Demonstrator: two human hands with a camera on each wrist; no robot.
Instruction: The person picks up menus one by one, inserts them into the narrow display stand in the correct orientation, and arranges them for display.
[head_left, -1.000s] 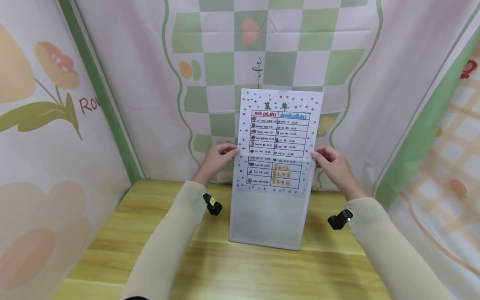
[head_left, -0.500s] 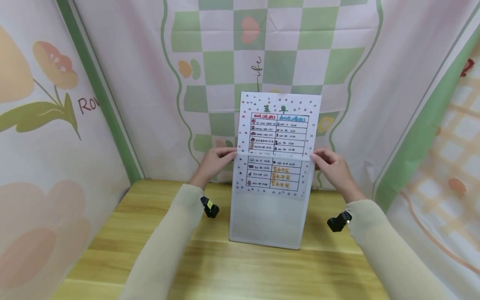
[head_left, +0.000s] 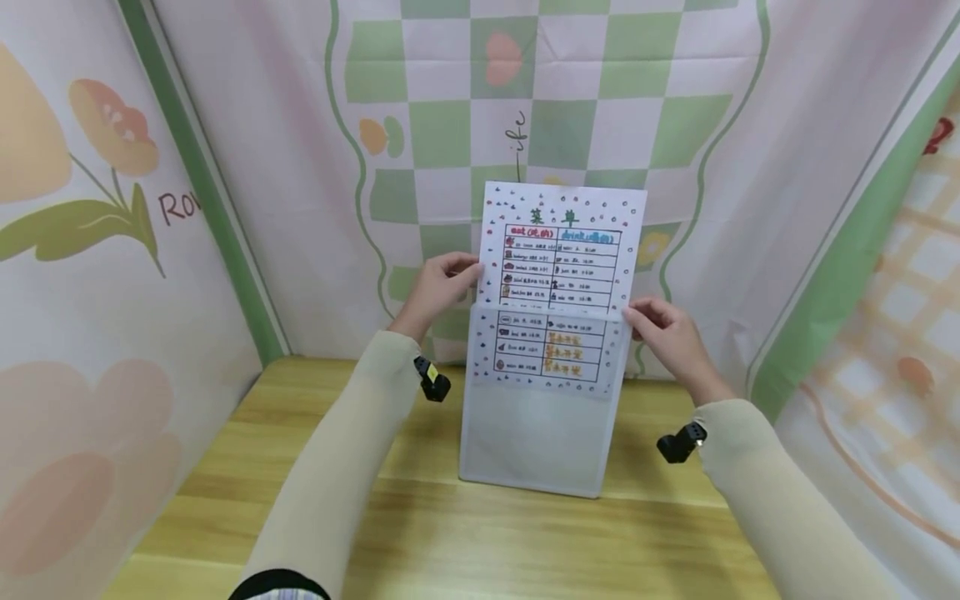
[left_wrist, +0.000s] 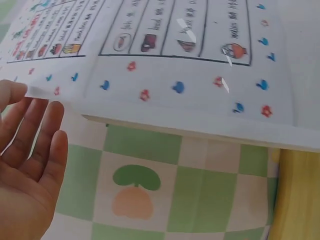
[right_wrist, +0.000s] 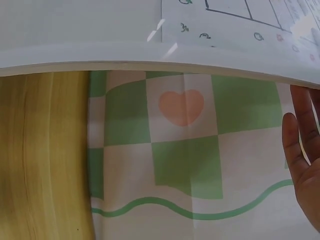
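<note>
A hand-drawn menu sheet (head_left: 564, 242) stands upright with its lower part inside a translucent plastic sleeve (head_left: 534, 437) that rests on its bottom edge on the wooden table (head_left: 300, 475). My left hand (head_left: 467, 270) pinches the sheet's left edge above the sleeve's mouth. My right hand (head_left: 634, 315) pinches the sleeve's top right corner. In the left wrist view my left hand's fingers (left_wrist: 37, 145) lie nearly straight by the sheet (left_wrist: 165, 55). In the right wrist view only the right hand's fingers (right_wrist: 302, 150) show beside the sleeve (right_wrist: 100, 30).
Patterned cloth walls close the table in: a green checked one (head_left: 562, 100) right behind the sleeve, flowered ones at the left (head_left: 90, 250) and right (head_left: 900, 292). The sleeve stands near the table's back edge.
My left hand has gone up from the sleeve's top left corner to the sheet's left edge. The sheet has slid slightly down into the sleeve. The right hand has stayed put.
</note>
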